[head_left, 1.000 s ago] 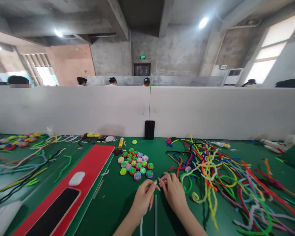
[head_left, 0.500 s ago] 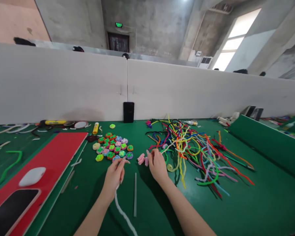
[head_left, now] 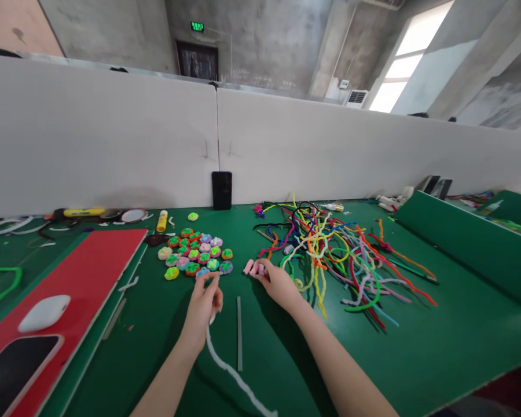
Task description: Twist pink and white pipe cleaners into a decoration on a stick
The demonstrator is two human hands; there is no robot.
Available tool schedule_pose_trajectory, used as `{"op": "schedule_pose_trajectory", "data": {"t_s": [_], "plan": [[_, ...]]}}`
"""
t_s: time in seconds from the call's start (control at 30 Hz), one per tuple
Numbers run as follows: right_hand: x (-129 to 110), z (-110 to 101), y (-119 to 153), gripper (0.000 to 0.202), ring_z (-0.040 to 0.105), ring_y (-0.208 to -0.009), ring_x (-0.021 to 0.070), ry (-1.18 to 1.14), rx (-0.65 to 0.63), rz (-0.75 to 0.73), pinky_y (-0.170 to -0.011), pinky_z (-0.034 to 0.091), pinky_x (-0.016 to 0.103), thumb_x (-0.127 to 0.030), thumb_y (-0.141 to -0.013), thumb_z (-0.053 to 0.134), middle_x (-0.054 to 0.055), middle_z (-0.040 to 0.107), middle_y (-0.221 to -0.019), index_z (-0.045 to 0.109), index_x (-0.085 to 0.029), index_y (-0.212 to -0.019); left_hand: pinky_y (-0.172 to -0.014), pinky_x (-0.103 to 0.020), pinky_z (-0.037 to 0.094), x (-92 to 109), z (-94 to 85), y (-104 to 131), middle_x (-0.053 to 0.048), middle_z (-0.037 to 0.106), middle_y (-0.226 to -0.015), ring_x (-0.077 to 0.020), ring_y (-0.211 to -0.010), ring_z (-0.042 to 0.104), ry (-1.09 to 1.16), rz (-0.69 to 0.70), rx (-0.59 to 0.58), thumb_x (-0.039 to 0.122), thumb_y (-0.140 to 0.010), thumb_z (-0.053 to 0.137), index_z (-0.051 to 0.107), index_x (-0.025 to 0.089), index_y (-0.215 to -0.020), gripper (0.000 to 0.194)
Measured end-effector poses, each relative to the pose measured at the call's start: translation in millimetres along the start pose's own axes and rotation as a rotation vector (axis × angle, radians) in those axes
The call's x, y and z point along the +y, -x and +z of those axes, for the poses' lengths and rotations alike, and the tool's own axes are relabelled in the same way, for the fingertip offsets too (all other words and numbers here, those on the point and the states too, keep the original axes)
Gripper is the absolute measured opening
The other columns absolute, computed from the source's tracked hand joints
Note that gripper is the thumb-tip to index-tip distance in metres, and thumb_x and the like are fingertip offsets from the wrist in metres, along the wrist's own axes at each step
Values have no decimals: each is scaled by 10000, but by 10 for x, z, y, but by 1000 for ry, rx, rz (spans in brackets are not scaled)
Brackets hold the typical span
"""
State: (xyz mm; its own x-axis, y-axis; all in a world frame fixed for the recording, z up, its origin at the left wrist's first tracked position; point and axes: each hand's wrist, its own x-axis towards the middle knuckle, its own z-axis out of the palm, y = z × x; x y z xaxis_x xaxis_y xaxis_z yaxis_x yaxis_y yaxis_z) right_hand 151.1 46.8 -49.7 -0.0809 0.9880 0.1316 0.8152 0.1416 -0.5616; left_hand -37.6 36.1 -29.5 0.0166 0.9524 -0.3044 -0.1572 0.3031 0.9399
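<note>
My left hand [head_left: 206, 304] is closed in a pinch on a white pipe cleaner [head_left: 234, 376], whose long end trails down toward me across the green table. My right hand [head_left: 278, 284] has its thumb and forefinger around a small lilac-pink folded pipe-cleaner piece [head_left: 261, 269], low over the table. Right beside those fingertips lie pink folded pieces [head_left: 249, 266]. Just beyond my left hand sits a cluster of small pipe-cleaner flowers [head_left: 204, 256] in several colours. A thin grey strip [head_left: 239, 333] lies between my two forearms.
A tangled heap of coloured pipe cleaners [head_left: 325, 243] spreads to the right. A red board [head_left: 99, 272] carrying a white case [head_left: 44, 313] and a phone [head_left: 19, 365] is at left. Another black phone [head_left: 222, 190] leans on the white partition [head_left: 308, 145]. A glue stick [head_left: 162, 221] stands behind the flowers.
The right hand's fingers have come down and left onto the lilac-pink piece. The left hand keeps its pinch on the white pipe cleaner, whose tail now swings further right. The view has tilted down slightly.
</note>
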Motion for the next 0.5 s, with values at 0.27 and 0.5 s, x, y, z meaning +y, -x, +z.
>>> {"op": "schedule_pose_trajectory", "data": {"t_s": [0.27, 0.5], "plan": [[-17, -124, -38, 332, 524, -520, 145, -464, 147, 97, -534, 375, 246, -397, -812, 447, 12, 585, -592, 542, -171, -1037, -332, -128, 227, -51, -2, -5, 95, 437, -413, -43, -335, 326, -62, 46, -38, 433, -741, 504, 447, 200, -885, 280], [-321, -160, 37, 288, 428, -480, 59, -1404, -173, 291, -405, 232, 176, -426, -693, 606, 2, 556, -679, 575, -159, -796, -342, -160, 229, 51, 46, 66, 62, 475, -466, -46, -343, 325, -218, 173, -73, 437, -728, 530, 493, 169, -745, 271]]}}
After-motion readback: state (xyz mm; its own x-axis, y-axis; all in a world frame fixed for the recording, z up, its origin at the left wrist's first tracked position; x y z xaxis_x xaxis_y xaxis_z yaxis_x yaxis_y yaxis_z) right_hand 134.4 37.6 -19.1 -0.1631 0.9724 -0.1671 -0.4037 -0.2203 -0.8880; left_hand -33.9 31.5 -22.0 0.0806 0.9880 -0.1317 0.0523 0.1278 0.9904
